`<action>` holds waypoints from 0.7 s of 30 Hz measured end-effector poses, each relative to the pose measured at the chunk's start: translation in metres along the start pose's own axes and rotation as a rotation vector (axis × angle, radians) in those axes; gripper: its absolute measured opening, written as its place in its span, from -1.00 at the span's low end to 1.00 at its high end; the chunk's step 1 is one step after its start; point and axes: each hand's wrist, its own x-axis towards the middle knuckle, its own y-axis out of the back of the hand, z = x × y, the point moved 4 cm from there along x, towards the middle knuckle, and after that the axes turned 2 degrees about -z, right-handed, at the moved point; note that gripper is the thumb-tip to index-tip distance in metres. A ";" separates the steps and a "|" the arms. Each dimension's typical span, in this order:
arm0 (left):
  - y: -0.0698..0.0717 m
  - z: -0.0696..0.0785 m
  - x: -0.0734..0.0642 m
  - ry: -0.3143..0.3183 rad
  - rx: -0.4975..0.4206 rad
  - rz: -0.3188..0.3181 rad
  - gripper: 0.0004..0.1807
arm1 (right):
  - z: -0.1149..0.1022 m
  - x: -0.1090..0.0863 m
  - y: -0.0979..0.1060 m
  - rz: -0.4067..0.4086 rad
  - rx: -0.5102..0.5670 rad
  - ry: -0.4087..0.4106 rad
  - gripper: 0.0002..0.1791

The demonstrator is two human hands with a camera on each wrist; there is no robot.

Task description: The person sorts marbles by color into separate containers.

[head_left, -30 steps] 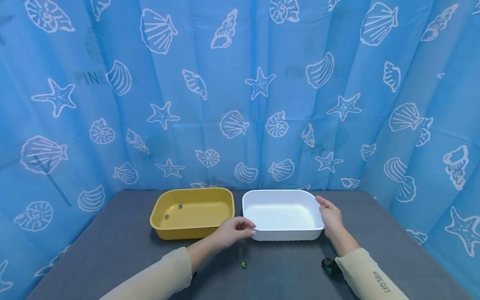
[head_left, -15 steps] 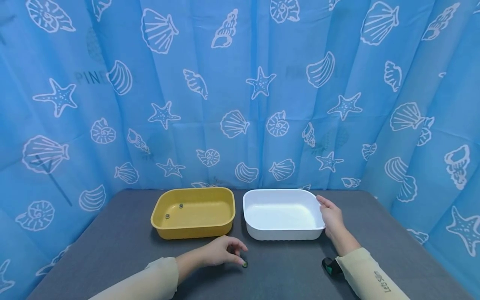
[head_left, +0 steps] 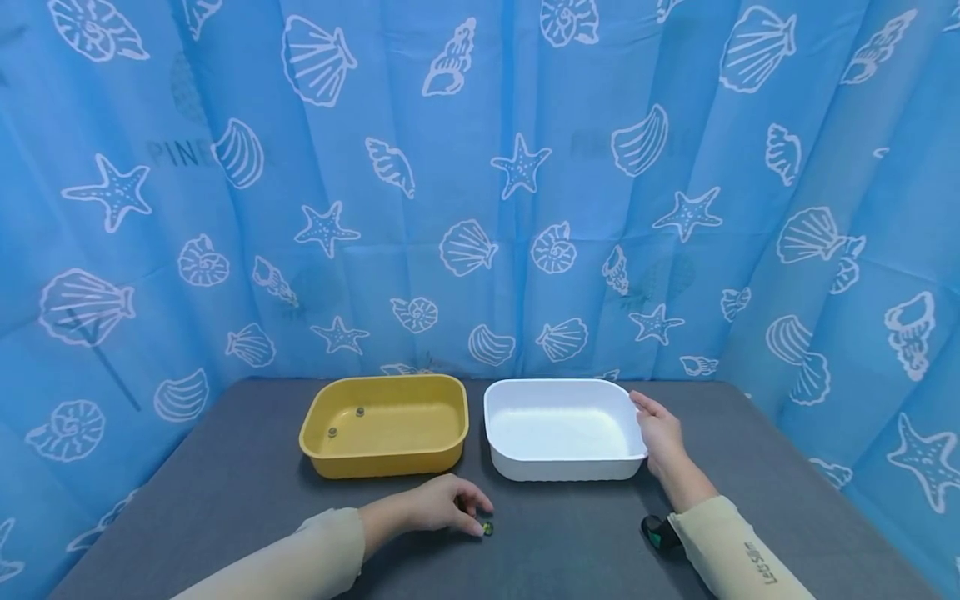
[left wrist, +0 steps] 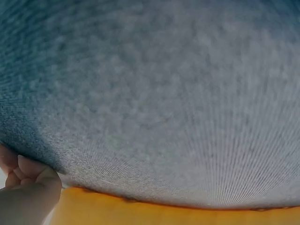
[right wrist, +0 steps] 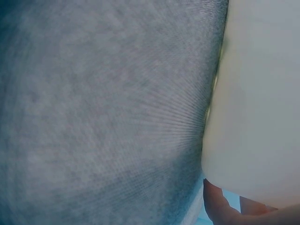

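Observation:
In the head view my left hand (head_left: 450, 507) is low over the table, its thumb tip right beside a small green glossy piece (head_left: 488, 528). Its fingers are bent, and a gap shows between thumb and index finger. The left wrist view shows that hand (left wrist: 28, 180) at lower left; the green piece is not visible there. My right hand (head_left: 663, 435) holds the right side of a white tub (head_left: 566, 470), fingers at the rim. The wall hides part of this hand (right wrist: 225, 211) in the right wrist view.
Left of the white tub stands a yellow tub (head_left: 386, 467), with small grey round pieces (head_left: 360, 412) inside at its left. A narrow gap separates the tubs. Grey cloth (head_left: 555, 550) covers the table, and a blue shell-patterned curtain (head_left: 465, 167) hangs behind.
My left hand has left the white tub's front left corner and moved down and slightly left to the green piece. The right hand stays at the tub's right side.

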 end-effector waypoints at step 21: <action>-0.007 0.005 0.002 0.064 0.073 0.078 -0.85 | 0.000 0.001 0.000 -0.013 0.001 -0.017 -0.49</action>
